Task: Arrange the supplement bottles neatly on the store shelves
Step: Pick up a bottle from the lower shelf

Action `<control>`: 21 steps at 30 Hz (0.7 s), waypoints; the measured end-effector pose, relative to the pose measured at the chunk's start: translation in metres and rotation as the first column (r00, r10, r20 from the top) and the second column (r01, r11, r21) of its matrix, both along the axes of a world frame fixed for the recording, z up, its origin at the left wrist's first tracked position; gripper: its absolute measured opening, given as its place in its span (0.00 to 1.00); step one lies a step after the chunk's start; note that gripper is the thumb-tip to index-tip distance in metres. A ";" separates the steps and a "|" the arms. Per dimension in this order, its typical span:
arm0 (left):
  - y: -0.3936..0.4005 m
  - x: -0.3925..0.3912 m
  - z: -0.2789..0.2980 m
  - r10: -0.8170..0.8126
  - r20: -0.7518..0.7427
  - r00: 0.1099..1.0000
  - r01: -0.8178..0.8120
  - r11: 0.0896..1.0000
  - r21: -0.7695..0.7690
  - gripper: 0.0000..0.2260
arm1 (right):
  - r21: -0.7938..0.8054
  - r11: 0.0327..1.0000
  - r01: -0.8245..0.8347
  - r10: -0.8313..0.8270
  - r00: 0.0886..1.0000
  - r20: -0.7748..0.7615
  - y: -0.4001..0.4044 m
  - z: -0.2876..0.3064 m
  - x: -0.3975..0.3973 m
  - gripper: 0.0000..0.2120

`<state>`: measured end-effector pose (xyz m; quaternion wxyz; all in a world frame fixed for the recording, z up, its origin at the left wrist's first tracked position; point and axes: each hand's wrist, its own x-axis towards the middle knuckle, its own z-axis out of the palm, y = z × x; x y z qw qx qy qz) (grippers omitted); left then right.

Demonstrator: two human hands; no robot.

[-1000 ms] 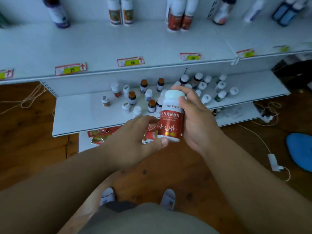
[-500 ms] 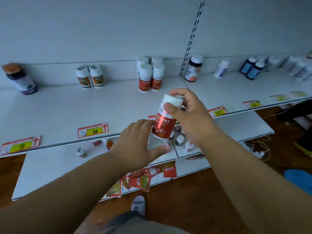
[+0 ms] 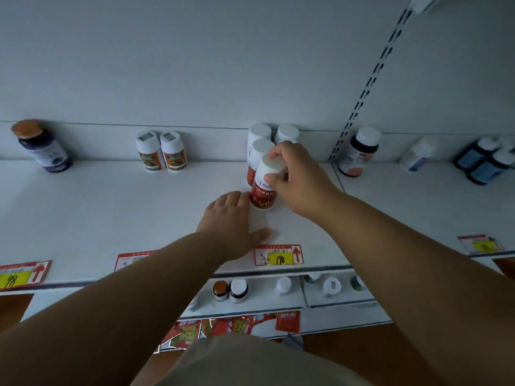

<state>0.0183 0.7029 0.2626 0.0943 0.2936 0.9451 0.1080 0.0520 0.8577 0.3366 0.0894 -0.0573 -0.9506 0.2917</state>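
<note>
Glossy red-labelled bottle (image 3: 262, 190), likely plastic; matt white shelf (image 3: 125, 207); wood floor (image 3: 348, 355).

Shelf-edge price tags: "198" (image 3: 278, 256) at ctr, "98" (image 3: 16, 275) at left.

My right hand (image 3: 299, 179) reaches forward with the arm extended and the wrist slightly bent. Its fingers (image 3: 276, 154) and thumb are closed around the white cap of a red bottle (image 3: 262, 195), gripping from above. My left hand (image 3: 231, 221) lies palm down, fingers together and pointing forward, thumb spread to the right. Its fingertips are just beside the bottle's base. Both forearms are bare.
</note>
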 end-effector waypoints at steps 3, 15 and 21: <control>0.006 -0.005 -0.009 0.058 -0.041 0.997 -0.059 0.998 -0.012 0.44 | 0.054 0.994 -0.092 0.092 0.996 0.000 0.004 -0.011 -0.013 0.17; -0.003 -0.006 -0.011 0.023 -0.010 1.000 -0.024 0.999 -0.047 0.43 | 0.211 0.977 -0.009 0.027 0.996 -0.082 -0.006 -0.024 -0.003 0.20; -0.034 0.010 0.007 -0.013 -0.045 0.999 0.012 1.000 -0.020 0.39 | 0.198 0.975 0.106 -0.089 0.992 -0.095 -0.032 -0.024 0.035 0.23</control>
